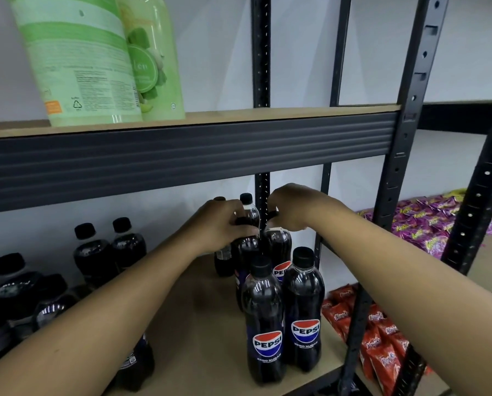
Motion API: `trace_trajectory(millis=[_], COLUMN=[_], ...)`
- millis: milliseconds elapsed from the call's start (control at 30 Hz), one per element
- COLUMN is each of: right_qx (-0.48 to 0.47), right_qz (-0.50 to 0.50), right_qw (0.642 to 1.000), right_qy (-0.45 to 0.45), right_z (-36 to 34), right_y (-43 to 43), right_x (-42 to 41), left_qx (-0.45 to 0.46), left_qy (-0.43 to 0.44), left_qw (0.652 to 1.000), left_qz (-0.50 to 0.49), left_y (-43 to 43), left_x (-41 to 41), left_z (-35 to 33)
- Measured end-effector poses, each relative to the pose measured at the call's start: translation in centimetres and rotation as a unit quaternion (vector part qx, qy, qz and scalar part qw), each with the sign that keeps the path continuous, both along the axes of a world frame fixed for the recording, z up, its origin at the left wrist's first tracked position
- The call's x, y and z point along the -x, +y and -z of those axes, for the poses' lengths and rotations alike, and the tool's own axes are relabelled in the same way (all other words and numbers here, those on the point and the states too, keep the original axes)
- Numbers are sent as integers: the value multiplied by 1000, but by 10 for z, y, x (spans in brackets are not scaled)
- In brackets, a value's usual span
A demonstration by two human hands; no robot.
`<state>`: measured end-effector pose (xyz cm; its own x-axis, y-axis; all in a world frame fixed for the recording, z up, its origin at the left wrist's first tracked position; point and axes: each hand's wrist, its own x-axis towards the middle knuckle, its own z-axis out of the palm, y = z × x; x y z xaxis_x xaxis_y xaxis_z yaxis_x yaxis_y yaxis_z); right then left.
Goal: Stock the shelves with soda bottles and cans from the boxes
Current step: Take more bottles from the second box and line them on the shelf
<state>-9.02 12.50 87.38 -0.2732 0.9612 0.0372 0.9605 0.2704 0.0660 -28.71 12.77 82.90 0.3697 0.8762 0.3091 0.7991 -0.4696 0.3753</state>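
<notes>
Black Pepsi Zero Sugar bottles stand in rows on the wooden lower shelf (204, 332). Two front bottles (263, 324) (303, 312) stand upright with black caps. Behind them my left hand (222, 224) grips the neck of a bottle (243, 252), and my right hand (290, 208) grips the cap of the bottle beside it (279, 244). Both held bottles stand on the shelf, touching each other. Further bottles (249, 207) stand at the back.
More dark soda bottles (96, 252) fill the shelf's left side. Two big green bottles (96, 61) stand on the upper shelf. The dark metal beam (182, 158) hangs just above my hands. Red snack packs (382, 338) and purple snack packs (427, 221) lie on the neighbouring rack at right.
</notes>
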Motion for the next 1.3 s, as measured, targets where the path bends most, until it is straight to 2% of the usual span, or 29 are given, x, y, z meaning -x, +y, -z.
trace_trajectory(millis=[367,767,967,1300], right_qx=[7,2,32,28], right_qz=[9,18,13,5], right_qw=[999,999,998,999], right_qy=[35,38,57,37], right_z=[2,4,1,-2], right_y=[1,0,-6,-8], right_x=[-1,-2,1,1], left_qx=[36,16,17,-13], left_qy=[-40,-61,-60,-71], left_qw=[998,997,997,997], left_qz=[38,33,37,19], left_y=[-6,-10,-9,-14], left_x=[2,3,2,-7], left_z=[-2,6,7,8])
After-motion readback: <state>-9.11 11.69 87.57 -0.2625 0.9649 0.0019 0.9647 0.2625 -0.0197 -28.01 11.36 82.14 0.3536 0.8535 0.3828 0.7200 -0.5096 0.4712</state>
